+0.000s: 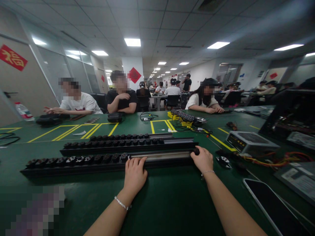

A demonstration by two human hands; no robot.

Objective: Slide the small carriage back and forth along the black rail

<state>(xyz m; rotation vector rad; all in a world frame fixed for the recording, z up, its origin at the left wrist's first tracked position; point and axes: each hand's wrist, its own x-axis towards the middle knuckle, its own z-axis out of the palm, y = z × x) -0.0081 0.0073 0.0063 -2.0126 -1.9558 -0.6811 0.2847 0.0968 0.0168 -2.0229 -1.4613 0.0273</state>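
Observation:
A long black power track (pixel 169 156) lies nearest me on the green table, with a row of black socket modules (pixel 88 159) seated along its left part. My left hand (pixel 135 172) is closed over the track's near edge, its fingertips at the rightmost module (pixel 123 157) of the row. At the track's right end, my right hand (pixel 203 159) pinches a small black socket module (pixel 196 151), partly hidden by the fingers. Between my hands the silvery channel is bare. Two more tracks (pixel 180 144) with similar modules lie behind, parallel to this one.
To the right are a power supply unit (pixel 252 142), coloured cables (pixel 268 159), a loose round part (pixel 223 162) and a phone (pixel 273 205). A yellow-and-black power strip (pixel 183 116) lies beyond the tracks. Several people sit across the table, whose top bears yellow tape lines (pixel 71 132).

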